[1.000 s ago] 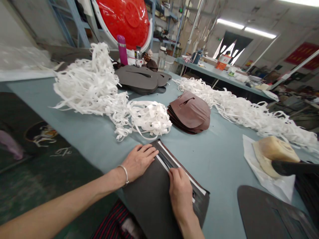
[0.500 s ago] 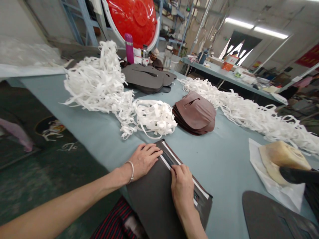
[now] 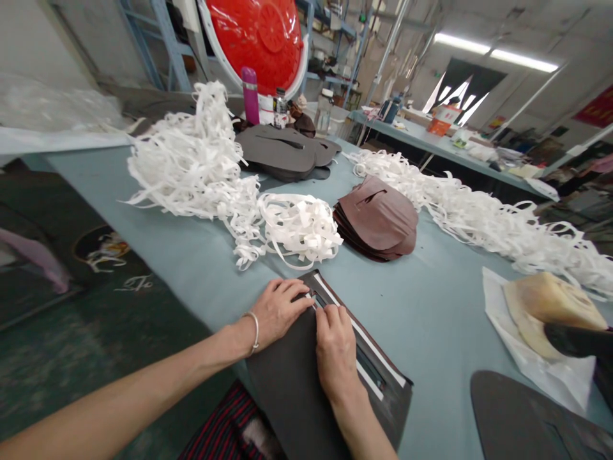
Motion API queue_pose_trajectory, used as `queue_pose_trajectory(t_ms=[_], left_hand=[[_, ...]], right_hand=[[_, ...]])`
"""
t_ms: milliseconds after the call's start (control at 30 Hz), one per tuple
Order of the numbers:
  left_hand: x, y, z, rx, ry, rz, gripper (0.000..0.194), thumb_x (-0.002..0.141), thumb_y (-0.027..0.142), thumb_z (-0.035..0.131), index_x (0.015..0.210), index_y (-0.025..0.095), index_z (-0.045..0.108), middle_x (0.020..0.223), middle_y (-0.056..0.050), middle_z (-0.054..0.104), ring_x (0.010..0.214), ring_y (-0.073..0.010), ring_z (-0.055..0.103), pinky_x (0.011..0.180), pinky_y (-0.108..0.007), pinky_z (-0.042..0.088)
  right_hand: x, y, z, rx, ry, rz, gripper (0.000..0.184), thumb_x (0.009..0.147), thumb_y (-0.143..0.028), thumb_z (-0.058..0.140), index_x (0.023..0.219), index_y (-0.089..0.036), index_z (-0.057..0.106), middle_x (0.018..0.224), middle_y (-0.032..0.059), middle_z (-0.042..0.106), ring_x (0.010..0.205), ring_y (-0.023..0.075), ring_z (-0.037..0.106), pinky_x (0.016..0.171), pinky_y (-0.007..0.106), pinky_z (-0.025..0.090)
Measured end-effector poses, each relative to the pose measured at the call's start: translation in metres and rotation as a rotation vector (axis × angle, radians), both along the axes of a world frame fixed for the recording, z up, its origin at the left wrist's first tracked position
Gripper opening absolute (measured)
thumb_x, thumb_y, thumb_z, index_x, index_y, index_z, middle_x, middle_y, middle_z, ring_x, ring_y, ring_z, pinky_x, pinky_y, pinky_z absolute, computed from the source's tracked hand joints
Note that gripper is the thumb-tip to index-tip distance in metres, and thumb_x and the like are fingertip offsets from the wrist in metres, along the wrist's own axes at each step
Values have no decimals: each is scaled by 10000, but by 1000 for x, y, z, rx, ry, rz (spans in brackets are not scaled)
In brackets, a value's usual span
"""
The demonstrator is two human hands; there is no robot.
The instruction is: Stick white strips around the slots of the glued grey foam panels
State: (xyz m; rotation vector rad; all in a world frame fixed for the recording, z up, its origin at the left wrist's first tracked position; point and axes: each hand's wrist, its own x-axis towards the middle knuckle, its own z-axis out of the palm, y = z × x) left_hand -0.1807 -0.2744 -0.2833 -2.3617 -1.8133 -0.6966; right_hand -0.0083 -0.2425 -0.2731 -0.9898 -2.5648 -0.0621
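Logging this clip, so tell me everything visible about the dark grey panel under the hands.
The dark grey panel is a thin, matte sheet, perhaps leather-like, lying slantwise on the blue-grey table and running out of the picture at the bottom. Along its right edge, which looks brownish, two white strips flank a long dark slot. The left hand rests on its left edge near the far corner; the right hand, fingers curled, covers part of the slot and inner strip.
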Motion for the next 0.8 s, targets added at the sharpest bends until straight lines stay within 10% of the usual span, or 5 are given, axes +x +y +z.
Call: queue_pose_trajectory(t_ms=[367, 667, 800], left_hand=[[1, -1, 1, -11, 25, -168, 254, 950, 174, 410, 1144, 187, 574, 1139, -36, 630, 1194, -194, 449, 971, -357, 353], [6, -2, 6, -2, 87, -197, 225, 939, 194, 447, 1117, 175, 584, 1129, -47, 631, 1182, -196, 479, 983, -361, 382], [11, -7, 7, -37, 126, -241, 289, 927, 165, 457, 1202, 167, 546, 1198, -67, 605, 1177, -197, 500, 987, -347, 394]], right_hand=[[106, -35, -13, -28, 113, -3, 205, 910, -97, 435, 1053, -149, 573, 959, 88, 559, 886, 210, 506, 801, 365, 468], [3, -12, -2, 1, 31, -62, 234, 865, -34, 420, 967, -111, 616, 869, 105, 562, 807, 230, 488, 729, 384, 483], [7, -22, -2, 135, -120, -95, 254, 837, -15, 410, 949, -78, 630, 847, 125, 564, 772, 245, 470, 640, 384, 468]])
